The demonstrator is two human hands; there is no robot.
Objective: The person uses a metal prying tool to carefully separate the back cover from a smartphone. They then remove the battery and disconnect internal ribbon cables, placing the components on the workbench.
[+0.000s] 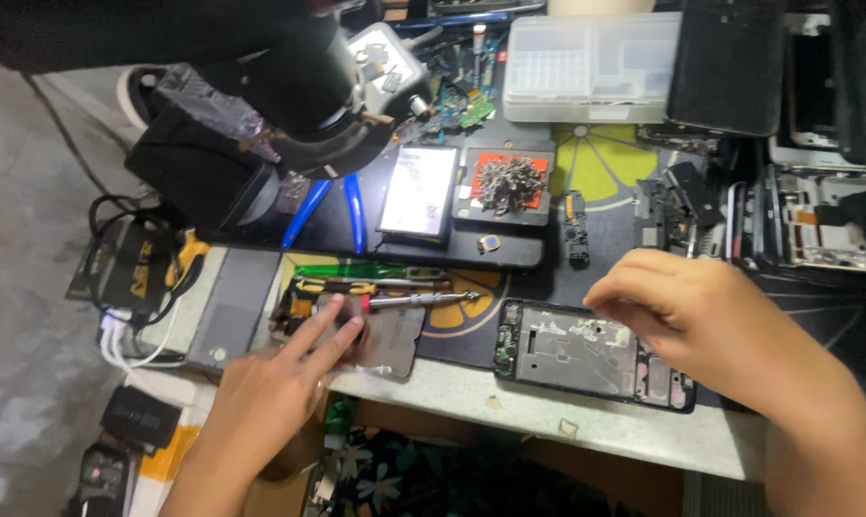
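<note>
An opened phone frame (567,352) lies near the front edge of the workbench, its inner boards showing. My right hand (706,321) rests over its right half with the fingers curled, fingertips touching the top edge; whether they pinch a small part I cannot tell. My left hand (280,383) reaches to the left, two fingers stretched out onto a grey metal plate (394,340). A red-tipped screwdriver (418,301) lies just beyond those fingertips.
A black microscope (280,86) stands at the back left. Blue-handled pliers (351,206), a phone with a lit screen (418,191), a tray of small screws (509,184), a clear parts box (591,67) and several stripped phones (816,225) crowd the mat.
</note>
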